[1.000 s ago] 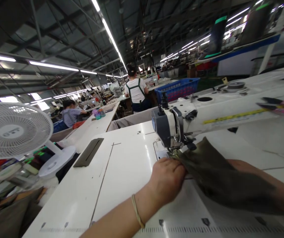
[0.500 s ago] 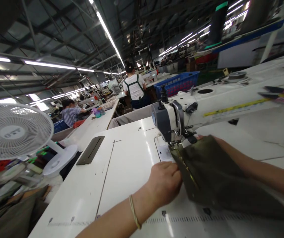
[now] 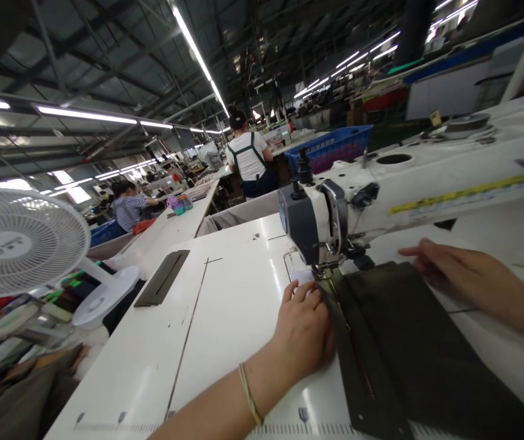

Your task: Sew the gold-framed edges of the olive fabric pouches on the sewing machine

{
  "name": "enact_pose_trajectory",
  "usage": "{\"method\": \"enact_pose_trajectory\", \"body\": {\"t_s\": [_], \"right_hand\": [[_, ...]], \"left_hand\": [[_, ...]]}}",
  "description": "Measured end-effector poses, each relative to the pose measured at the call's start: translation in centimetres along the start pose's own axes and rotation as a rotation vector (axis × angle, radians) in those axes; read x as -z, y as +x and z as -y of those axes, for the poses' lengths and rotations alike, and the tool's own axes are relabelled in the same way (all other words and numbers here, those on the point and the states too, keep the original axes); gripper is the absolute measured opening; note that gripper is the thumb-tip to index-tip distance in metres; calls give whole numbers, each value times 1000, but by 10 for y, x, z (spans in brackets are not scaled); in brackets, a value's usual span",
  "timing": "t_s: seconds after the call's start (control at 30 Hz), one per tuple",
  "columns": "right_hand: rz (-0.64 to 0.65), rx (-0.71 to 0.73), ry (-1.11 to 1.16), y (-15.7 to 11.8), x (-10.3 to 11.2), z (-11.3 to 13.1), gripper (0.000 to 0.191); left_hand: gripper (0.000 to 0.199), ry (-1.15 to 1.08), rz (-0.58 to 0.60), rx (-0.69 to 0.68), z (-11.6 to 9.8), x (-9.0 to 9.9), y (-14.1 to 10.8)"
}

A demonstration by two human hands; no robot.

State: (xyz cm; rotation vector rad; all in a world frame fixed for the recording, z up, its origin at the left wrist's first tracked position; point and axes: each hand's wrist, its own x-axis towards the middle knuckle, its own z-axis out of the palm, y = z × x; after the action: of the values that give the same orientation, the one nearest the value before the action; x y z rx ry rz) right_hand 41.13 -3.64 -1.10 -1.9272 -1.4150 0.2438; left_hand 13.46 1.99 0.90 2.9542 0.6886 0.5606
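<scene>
A dark olive fabric piece [image 3: 408, 342] lies under the head of a sewing machine [image 3: 310, 220], its gold-toothed zipper [image 3: 347, 324] running back from the needle area. My left hand [image 3: 305, 327] rests at the fabric's left edge, fingers slightly apart and reaching toward the needle plate; its thumb is hidden. To the right of the fabric, my right hand [image 3: 449, 266] hovers just off the far corner with fingers stretched out and nothing visible in them. A yellow band circles my left wrist.
At the left of the white table [image 3: 234, 293] lies a small olive piece with a slit [image 3: 163, 278]. A white fan [image 3: 19, 244] stands beyond the left edge. Yellow measuring tape [image 3: 463, 194] runs along the machine arm. Farther off are a blue crate [image 3: 330, 146] and two people.
My right hand has come off the fabric and moved right. My left hand's fingers have loosened and reached forward. The fabric now lies flatter, its near part shifted toward me.
</scene>
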Motion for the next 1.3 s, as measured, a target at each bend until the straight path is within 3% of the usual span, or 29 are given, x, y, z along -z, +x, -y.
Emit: {"method": "enact_pose_trajectory", "body": {"t_s": [0.1,0.3,0.43,0.57,0.67,0.77,0.87,1.1,1.2,1.3], "right_hand": [[117,-65,31,2,5,8,48],[93,234,-136,13,5,19,19],[117,308,-247,12,0,16,19],[1,500,-388,-7,-3,47,25],[123,690,-232,-27,-15,77,18],[261,625,-80,-37,-31,91,16],[291,510,-39,-33,-40,92,20],[376,358,62,-32,-33,100,16],[240,438,32,-39,-34,91,4],[-10,632,-93,-41,-43,73,29]], "left_hand": [[30,21,4,7,-2,3,0],[15,46,29,3,-4,7,5],[10,23,-23,37,-6,4,4],[13,-29,-28,66,-7,4,2],[17,-57,-16,100,-7,6,2],[22,-84,-7,127,-6,6,2],[24,-111,-2,132,-6,6,2],[21,-140,-29,134,-6,5,1],[20,-171,-96,137,-5,2,-2],[33,-197,-207,189,-4,-4,-6]]}}
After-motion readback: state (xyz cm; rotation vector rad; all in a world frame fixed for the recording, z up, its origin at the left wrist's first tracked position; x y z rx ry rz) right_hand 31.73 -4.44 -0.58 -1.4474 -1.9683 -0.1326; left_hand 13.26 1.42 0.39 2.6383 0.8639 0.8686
